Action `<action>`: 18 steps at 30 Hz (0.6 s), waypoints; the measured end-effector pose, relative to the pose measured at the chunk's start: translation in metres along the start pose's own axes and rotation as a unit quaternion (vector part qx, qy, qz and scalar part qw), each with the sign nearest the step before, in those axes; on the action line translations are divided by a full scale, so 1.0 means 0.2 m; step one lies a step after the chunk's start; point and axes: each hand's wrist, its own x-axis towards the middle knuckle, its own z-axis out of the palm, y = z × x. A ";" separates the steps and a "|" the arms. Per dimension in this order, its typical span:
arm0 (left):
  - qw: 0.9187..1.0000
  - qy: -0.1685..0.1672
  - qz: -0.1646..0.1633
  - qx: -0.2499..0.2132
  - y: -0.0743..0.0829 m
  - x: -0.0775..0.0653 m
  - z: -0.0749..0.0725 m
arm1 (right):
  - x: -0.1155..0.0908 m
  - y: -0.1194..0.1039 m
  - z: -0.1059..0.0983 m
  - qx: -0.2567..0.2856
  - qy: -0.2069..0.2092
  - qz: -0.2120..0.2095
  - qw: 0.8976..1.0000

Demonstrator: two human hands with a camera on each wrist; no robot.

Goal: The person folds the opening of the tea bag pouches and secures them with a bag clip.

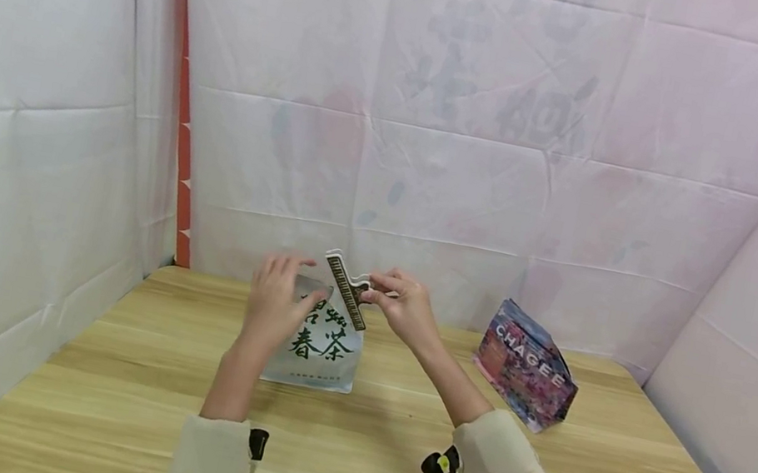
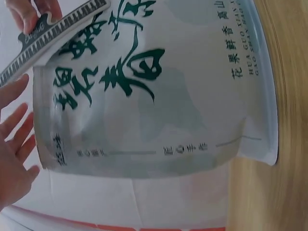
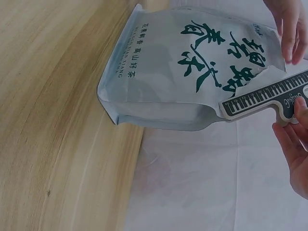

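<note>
A pale tea bag (image 1: 315,360) with green Chinese characters stands upright on the table. My right hand (image 1: 405,304) pinches the handle of a wide bag clip (image 3: 264,98) with a piano-key pattern, held tilted across the bag's upper right corner. The clip overlaps the bag (image 3: 159,72) there; I cannot tell whether it bites onto it. My left hand (image 1: 280,299) is at the bag's upper left, thumb and fingers spread. In the left wrist view, the left hand's fingers (image 2: 19,139) lie beside the bag's top edge (image 2: 42,120), holding nothing.
A colourful CHAGEE bag (image 1: 526,368) stands tilted on the wooden table (image 1: 386,458), to the right. White printed sheeting (image 1: 469,159) rises behind the table and on both sides. A red strip (image 1: 184,92) runs down the back left corner.
</note>
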 end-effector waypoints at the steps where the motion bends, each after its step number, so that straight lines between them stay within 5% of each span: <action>1: 1.000 0.009 -0.016 -0.018 -0.02 0.00 -0.01 | 0.00 0.00 0.00 -0.004 0.000 0.001 1.000; 4: 0.988 0.001 -0.103 -0.113 -0.07 0.00 -0.06 | 0.00 0.00 0.00 -0.013 -0.002 0.006 1.000; 7: 0.952 -0.047 -0.199 -0.228 -0.13 -0.01 -0.09 | 0.01 -0.01 0.00 -0.015 -0.005 0.008 1.000; 9: 0.934 -0.085 -0.230 -0.261 -0.17 -0.01 -0.11 | 0.01 -0.01 0.01 -0.016 -0.008 0.010 1.000; 12: 0.935 -0.114 -0.226 -0.248 -0.20 -0.01 -0.11 | 0.02 -0.02 0.01 -0.019 -0.012 0.013 1.000; 18: 0.949 -0.109 -0.212 -0.207 -0.19 -0.02 -0.10 | 0.03 -0.02 0.02 -0.028 -0.017 0.010 0.999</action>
